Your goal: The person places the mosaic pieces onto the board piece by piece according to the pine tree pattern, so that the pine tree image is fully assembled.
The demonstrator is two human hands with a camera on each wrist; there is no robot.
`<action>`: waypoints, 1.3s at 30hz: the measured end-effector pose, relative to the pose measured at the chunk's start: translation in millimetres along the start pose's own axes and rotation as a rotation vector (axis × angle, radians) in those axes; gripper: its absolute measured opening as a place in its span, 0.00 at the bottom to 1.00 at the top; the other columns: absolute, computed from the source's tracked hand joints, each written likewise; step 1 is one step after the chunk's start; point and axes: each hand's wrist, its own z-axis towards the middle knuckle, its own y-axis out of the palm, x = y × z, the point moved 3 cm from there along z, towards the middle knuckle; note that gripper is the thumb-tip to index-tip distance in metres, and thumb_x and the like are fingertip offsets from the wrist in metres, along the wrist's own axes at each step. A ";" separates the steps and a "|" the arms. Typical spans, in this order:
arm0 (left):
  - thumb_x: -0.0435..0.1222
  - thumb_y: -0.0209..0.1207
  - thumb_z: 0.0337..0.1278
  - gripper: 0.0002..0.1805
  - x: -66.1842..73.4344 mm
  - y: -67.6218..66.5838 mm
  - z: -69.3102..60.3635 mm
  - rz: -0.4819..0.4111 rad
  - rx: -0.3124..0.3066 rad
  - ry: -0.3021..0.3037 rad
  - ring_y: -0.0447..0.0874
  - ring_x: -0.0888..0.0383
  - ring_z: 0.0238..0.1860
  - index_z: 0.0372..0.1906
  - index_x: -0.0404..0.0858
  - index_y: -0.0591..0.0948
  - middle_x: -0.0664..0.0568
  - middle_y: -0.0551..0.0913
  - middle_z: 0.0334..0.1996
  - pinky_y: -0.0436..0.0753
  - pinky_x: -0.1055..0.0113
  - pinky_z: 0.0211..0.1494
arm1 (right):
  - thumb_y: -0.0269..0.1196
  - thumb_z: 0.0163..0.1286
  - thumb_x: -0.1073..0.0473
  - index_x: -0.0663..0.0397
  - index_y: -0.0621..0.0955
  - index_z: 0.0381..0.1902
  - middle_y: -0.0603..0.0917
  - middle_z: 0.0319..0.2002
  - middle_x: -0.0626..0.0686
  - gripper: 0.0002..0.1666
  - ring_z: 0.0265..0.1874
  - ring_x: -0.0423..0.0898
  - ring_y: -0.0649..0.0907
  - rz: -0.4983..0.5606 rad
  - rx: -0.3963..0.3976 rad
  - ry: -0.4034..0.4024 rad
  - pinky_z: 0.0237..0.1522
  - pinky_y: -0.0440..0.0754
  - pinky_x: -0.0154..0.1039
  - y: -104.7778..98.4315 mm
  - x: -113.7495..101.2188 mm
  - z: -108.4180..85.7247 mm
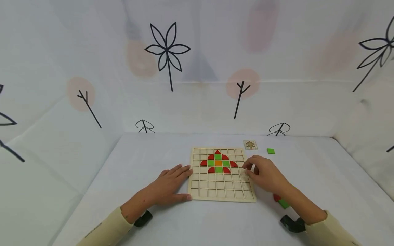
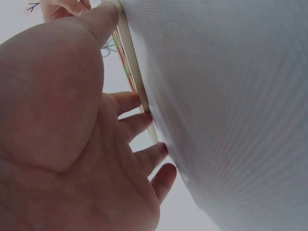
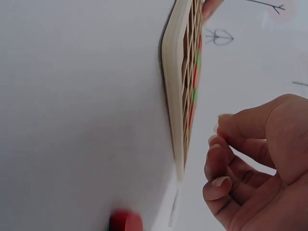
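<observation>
A wooden grid board lies flat on the white surface. In its upper half, red rounded pieces, green squares, an orange square and a red triangle form a symmetrical pattern. My left hand rests at the board's left edge, thumb and fingers spread along it; the left wrist view shows the fingertips against the rim. Over the right edge hovers my right hand, fingers bent, thumb and index tips close together. Whether something small sits between those tips is unclear.
Beyond the board's top right corner lie a small pattern card and a loose green square. Under the right forearm are a red piece and a green piece, partly covered. A patterned white cloth hangs behind.
</observation>
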 end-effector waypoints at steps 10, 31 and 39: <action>0.67 0.59 0.69 0.50 -0.4 0.0 -0.5 -0.002 -0.010 -0.006 0.49 0.43 0.86 0.86 0.48 0.58 0.53 0.54 0.86 0.62 0.37 0.79 | 0.72 0.69 0.63 0.58 0.87 0.46 0.86 0.39 0.51 0.09 0.30 0.46 0.76 -0.076 0.044 0.142 0.28 0.76 0.34 -30.6 40.7 -2.9; 0.69 0.56 0.70 0.50 -3.0 4.4 1.4 0.008 -0.002 -0.006 0.48 0.44 0.86 0.86 0.49 0.57 0.54 0.54 0.86 0.62 0.38 0.79 | 0.76 0.66 0.56 0.63 0.82 0.44 0.84 0.38 0.56 0.18 0.38 0.52 0.80 -0.097 -0.116 0.318 0.37 0.84 0.43 -44.9 90.8 -8.7; 0.69 0.56 0.69 0.50 -3.4 6.0 1.6 0.005 0.001 -0.011 0.48 0.45 0.86 0.86 0.50 0.57 0.55 0.54 0.86 0.62 0.39 0.79 | 0.75 0.67 0.59 0.62 0.84 0.42 0.84 0.36 0.54 0.14 0.38 0.52 0.80 -0.111 -0.133 0.325 0.39 0.85 0.45 -43.4 92.7 -8.1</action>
